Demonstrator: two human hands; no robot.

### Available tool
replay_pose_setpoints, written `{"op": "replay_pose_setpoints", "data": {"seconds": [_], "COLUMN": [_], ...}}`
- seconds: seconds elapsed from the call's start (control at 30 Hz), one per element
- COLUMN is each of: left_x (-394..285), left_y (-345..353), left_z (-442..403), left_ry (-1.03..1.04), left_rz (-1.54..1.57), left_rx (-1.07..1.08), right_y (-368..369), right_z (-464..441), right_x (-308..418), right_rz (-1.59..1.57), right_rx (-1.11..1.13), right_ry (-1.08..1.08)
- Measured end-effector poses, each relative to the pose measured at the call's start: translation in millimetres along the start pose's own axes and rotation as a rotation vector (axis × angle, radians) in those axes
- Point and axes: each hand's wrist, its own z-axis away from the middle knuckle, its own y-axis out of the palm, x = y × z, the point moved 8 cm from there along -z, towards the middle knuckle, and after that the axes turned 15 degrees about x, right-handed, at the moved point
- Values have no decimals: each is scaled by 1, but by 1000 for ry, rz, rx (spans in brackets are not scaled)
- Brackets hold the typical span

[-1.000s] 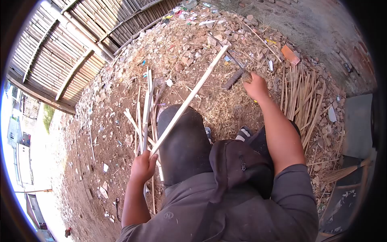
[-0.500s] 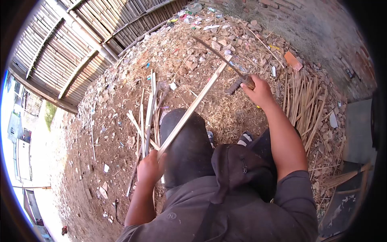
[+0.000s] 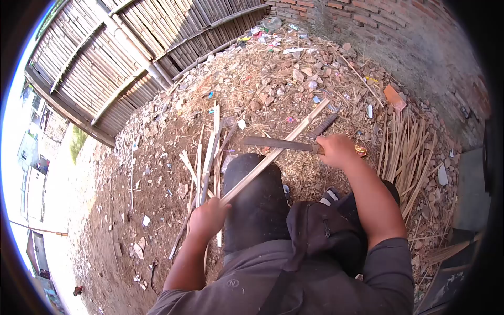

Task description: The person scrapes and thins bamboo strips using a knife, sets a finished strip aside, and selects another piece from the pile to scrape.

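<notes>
Over the person's left knee (image 3: 254, 184), one long pale strip (image 3: 257, 168) slants from near left to far right. Its near end is in the left hand (image 3: 208, 220), which is blurred but appears closed round it; the exact grip cannot be made out. Holding the end only leaves most of the length bare, presumably to keep this hand well apart from the knife (image 3: 299, 146). The knee lies beneath the strip in this view and may serve as a prop, though contact between the two is not confirmed.

To the right, the right hand (image 3: 337, 151) is closed firmly round one end of the knife. The blade (image 3: 262, 142) points left and crosses the far half of the strip; whether it touches it cannot be determined. Being held at its right end, the knife appears to have its whole blade clear of the hand.

Just beyond the right hand, a dark ribbed object (image 3: 326, 125) lies on the ground (image 3: 173, 210); its use is not established. Loose strips (image 3: 211, 152) lie left of the knee, near the left hand, and a larger heap of strips (image 3: 404, 152) lies on the far right. Most pieces in the heap run roughly the same way, probably laid so to stay together. A cane fence (image 3: 94, 68) stands at far left, a brick wall (image 3: 362, 21) at far right.
</notes>
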Motion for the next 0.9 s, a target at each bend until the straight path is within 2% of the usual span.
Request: {"op": "replay_pose_setpoints", "data": {"seconds": [0.1, 0.13, 0.23, 0.33, 0.43, 0.47, 0.53, 0.57, 0.6, 0.7, 0.8, 0.83, 0.9], "left_x": [3, 0, -5, -6, 0, 5, -2, -3, 1, 7, 11, 18, 18], "left_y": [8, 4, -9, -11, 6, 11, -1, -8, -6, 2, 12, 16, 4], "left_z": [0, -1, 3, -1, -3, -1, -3, -1, -3, -9, -5, -4, -1], "left_ry": [18, 29, 33, 47, 90, 86, 117, 68, 101, 154, 212, 259, 209], "left_rz": [29, 20, 7, 14, 48, 68, 23, 51, 40, 7, 2, 43, -29], "left_rx": [4, 6, 15, -12, -73, -68, -118, -46, -75, -141, -212, -238, -232], "right_y": [23, 24, 20, 19, 9, 23, 23, 22, 12, 16, 14, 29, 47], "right_z": [-14, -18, -14, -11, -3, -10, -15, -14, -9, -9, -5, -8, -22], "right_x": [-39, -57, -55, -21, -2, -35, -60, -69, -61, -23, -14, -44, -121], "right_rz": [-352, -450, -370, -256, -99, -315, -391, -428, -375, -286, -95, -280, -622], "right_rx": [-43, -141, -12, -27, 48, -51, -39, -32, 11, -20, 22, -8, -140], "right_ry": [67, 139, 169, 30, -13, 55, 153, 199, 235, 38, -48, 87, 356]}}
